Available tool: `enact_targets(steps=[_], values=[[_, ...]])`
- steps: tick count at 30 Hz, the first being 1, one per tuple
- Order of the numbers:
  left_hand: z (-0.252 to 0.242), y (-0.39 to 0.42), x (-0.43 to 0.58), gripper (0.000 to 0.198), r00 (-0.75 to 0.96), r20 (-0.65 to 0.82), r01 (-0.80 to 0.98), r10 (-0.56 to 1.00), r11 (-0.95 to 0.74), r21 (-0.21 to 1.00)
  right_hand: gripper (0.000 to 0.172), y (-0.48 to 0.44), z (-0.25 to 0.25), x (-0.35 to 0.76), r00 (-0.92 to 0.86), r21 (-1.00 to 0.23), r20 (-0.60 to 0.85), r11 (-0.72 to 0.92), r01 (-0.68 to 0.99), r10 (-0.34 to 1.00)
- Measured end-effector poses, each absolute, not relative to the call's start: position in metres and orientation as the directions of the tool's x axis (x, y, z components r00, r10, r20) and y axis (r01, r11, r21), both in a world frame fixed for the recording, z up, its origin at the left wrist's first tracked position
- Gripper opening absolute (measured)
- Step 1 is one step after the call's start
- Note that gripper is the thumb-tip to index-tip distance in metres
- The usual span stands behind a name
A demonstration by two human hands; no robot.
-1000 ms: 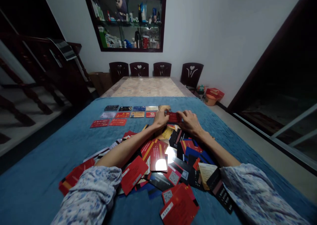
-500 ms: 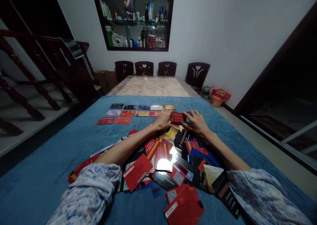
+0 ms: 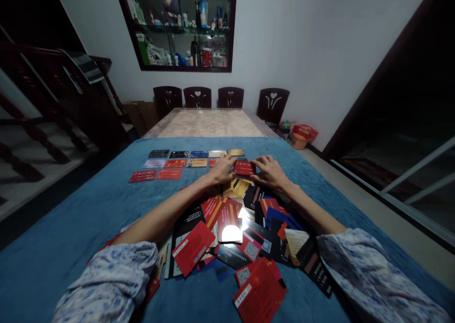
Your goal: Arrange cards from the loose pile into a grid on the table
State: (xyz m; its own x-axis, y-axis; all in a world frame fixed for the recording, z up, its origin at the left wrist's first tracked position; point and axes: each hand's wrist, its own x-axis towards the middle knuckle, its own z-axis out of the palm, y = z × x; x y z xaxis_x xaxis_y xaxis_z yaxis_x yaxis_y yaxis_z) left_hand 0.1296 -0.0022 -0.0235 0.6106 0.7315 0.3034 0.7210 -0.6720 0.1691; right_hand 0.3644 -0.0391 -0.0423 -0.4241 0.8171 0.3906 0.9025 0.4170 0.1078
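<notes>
A dark red card is held between my two hands at the far side of a loose pile. The fingers of my left hand are at its left edge, and those of my right hand grip its right edge. Just below it, yellow cards and black cards lie in the pile. To the left, other cards are laid in rows, with a red card in the nearest row and a gold card ending the farthest. My left hand partly covers a red card in the middle row.
The overlapping pile spreads between my forearms, with a red card and a black card near my sleeves. A blue cloth covers the near table. Beyond are a bare marble-patterned tabletop and several dark chairs.
The whole scene has shifted left in view as the camera turned slightly right. Both hands stay on the dark red card, in nearly the same place over the table.
</notes>
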Motion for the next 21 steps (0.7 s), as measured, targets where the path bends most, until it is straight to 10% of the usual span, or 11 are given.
enact_targets(steps=[21], values=[[-0.011,-0.029,0.049,0.048,0.596,0.27,0.74,0.757,-0.648,0.182,0.051,-0.043,-0.023,0.297,-0.559,0.059,0.292,0.568,0.821,0.776]])
